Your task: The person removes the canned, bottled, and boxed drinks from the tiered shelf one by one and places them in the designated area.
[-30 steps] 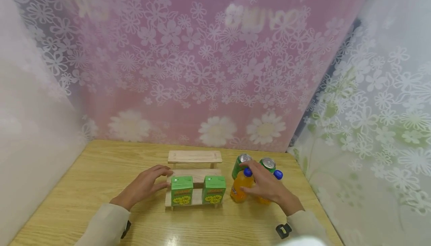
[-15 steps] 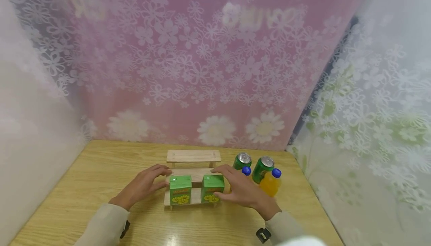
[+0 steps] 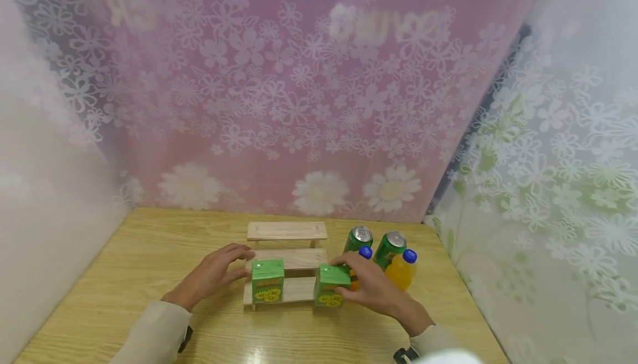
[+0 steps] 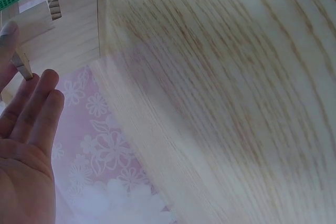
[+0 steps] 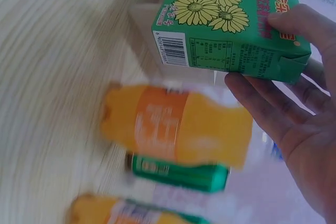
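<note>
My right hand (image 3: 374,286) pinches a green drink carton (image 3: 329,296) with yellow flowers between thumb and fingers, at the right end of the small stepped wooden rack (image 3: 299,289). In the right wrist view the carton (image 5: 210,30) is gripped near its top. A second green drink carton (image 3: 267,282) stands on the rack's lowest step at the left. My left hand (image 3: 211,275) touches the rack's left end. The left wrist view has its fingers (image 4: 46,111) fairly straight, the tips by a wooden edge.
Right of the rack stand two green cans (image 3: 391,247) with silver tops and two orange soda bottles (image 3: 401,272) with blue caps. One bottle (image 5: 173,124) is partly behind my right hand in the head view. Flowered curtains (image 3: 299,103) surround the wooden table (image 3: 174,231).
My right hand has come left from the orange bottle to the right carton, taken hold of it and shifted it rightward on the rack. The left hand has stayed put.
</note>
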Tool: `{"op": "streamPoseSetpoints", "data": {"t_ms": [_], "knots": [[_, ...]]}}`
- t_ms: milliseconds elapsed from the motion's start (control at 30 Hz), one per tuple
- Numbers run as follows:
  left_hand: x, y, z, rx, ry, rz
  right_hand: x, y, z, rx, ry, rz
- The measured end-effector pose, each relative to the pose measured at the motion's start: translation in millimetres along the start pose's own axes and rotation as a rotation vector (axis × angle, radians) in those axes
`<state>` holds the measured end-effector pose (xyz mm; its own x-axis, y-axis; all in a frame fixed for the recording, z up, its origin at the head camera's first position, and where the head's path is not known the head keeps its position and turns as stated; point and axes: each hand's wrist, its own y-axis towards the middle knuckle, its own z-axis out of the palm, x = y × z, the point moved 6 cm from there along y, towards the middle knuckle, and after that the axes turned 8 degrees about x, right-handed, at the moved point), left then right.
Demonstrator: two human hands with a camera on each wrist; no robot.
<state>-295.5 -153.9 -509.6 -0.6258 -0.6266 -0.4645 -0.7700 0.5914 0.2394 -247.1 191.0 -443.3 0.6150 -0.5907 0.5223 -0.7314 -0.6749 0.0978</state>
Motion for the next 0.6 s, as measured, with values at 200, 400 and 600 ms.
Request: {"op": "streamPoseSetpoints", "data": {"t_ms": [200, 400, 600], "knots": [[0.6, 0.6, 0.0, 0.01, -0.02, -0.023, -13.6, -40.4, -13.9, 0.004, 0.058, 0.071], [-1.7, 0.7, -1.5, 0.005, -0.011, -0.013, -32.5, -76.3, -25.0, -0.026, 0.062, 0.111], [-4.2, 0.3, -2.6, 0.002, -0.002, 0.008, -50.5, -99.8, -31.8, -0.055, 0.069, 0.127]]}}
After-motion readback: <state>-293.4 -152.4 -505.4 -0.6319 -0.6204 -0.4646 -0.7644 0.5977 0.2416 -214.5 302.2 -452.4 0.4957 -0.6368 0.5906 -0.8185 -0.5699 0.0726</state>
